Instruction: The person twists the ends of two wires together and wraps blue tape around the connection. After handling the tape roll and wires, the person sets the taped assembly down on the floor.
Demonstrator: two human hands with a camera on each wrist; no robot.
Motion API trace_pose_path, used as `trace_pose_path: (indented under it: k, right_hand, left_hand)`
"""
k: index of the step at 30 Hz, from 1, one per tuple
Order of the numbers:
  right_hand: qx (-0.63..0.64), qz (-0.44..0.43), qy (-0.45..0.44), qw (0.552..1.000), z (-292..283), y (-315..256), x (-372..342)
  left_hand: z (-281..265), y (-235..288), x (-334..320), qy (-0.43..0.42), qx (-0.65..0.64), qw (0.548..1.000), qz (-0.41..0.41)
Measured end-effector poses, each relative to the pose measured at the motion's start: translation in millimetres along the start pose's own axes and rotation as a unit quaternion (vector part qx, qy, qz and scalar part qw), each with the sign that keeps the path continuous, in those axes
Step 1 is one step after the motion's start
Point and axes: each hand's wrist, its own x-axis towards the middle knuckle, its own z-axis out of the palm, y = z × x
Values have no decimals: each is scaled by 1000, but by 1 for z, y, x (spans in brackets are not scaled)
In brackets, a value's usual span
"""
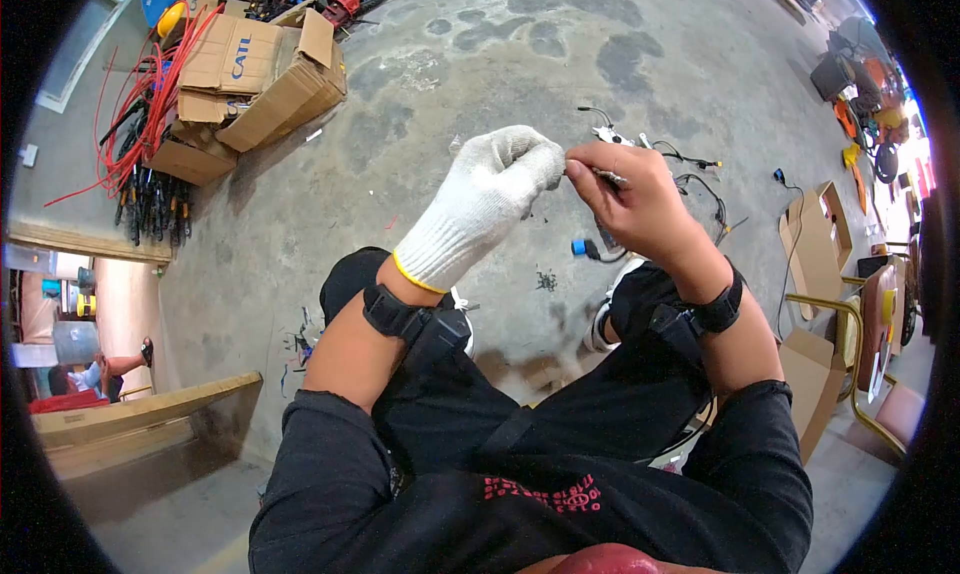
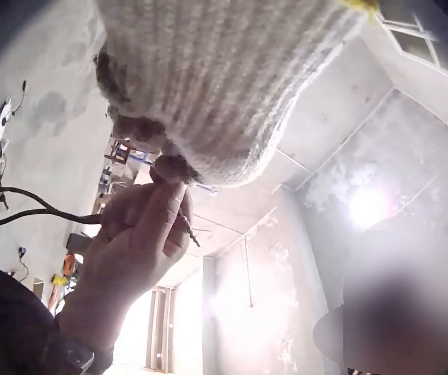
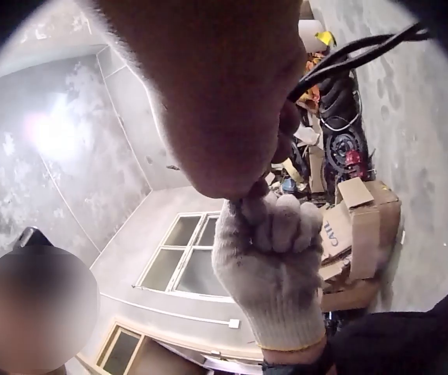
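Two hands of yours show in head view: L hand (image 1: pixel 485 194) in 1 white glove (image 1: pixel 455 224), R hand (image 1: pixel 630 199) bare, fingertips meeting above concrete floor (image 1: pixel 390 204). Both forearms, w/ 2 wrist straps (image 1: pixel 395 314), angle fwd & inward over your knees (image 1: pixel 350 279). Floor stretches fwd & L to 1 carton pile (image 1: pixel 225 54); loose cables (image 1: pixel 713 163) & 1 blue-ended connector (image 1: pixel 579 247) lie near R hand, 2 open cartons (image 1: pixel 815 239) farther R.

L wrist view: 2 strands of dark cable (image 2: pixel 75 216) run into your R hand, whose fingers pinch it; 1 twisted tip (image 2: pixel 193 233) pokes past them. L fingers curl in; can't tell if they grip anything.

R wrist view: same 2 strands exit toward upper R; gloved fingers fold palmward just below your bare hand, 1 window (image 3: pixel 197 262) beyond.
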Motion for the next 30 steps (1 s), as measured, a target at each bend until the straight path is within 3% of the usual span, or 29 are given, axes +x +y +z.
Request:
trace_pose_path:
  k: [4,8,10,11,12,14,16,18,20,22,24,26,30]
  right_hand:
    - [-35,-15,-19,999,-2,0,-1]
    - [5,35,-8,999,-4,0,-2]
    - [90,162,-29,982,-11,-7,0]
    - [119,107,12,987,-5,3,-3]
    - [120,110,14,987,-6,3,-4]
    - [221,196,-21,955,-8,-1,-3]
    - [280,229,-43,931,-10,0,-3]
    - [429,249,-55,866,-11,1,-2]
    - [443,251,-60,859,-12,-7,1]
    - [458,254,-67,849,-10,-8,-1]
    - [492,255,-91,827,-5,-5,-2]
    - [470,248,-103,841,-6,-10,1]
    - [466,269,-118,834,-5,-4,4]
  left_hand:
    - [-5,-4,5,-40,-60,994,-80]
    - [-16,5,0,-70,-6,996,-53]
    - [-23,9,-3,-46,-4,999,3]
    - [-31,10,1,-53,-41,998,-21]
    - [-30,5,5,-55,-40,997,-24]
    - [-26,-9,10,66,51,983,163]
    - [-23,-8,13,69,73,973,208]
    - [-17,-2,6,62,151,925,342]
    - [-15,5,7,51,178,904,386]
    - [-11,9,10,50,291,803,517]
    - [-13,4,9,51,289,808,511]
    - [-16,3,3,74,376,810,444]
    - [-11,7,0,86,418,806,410]
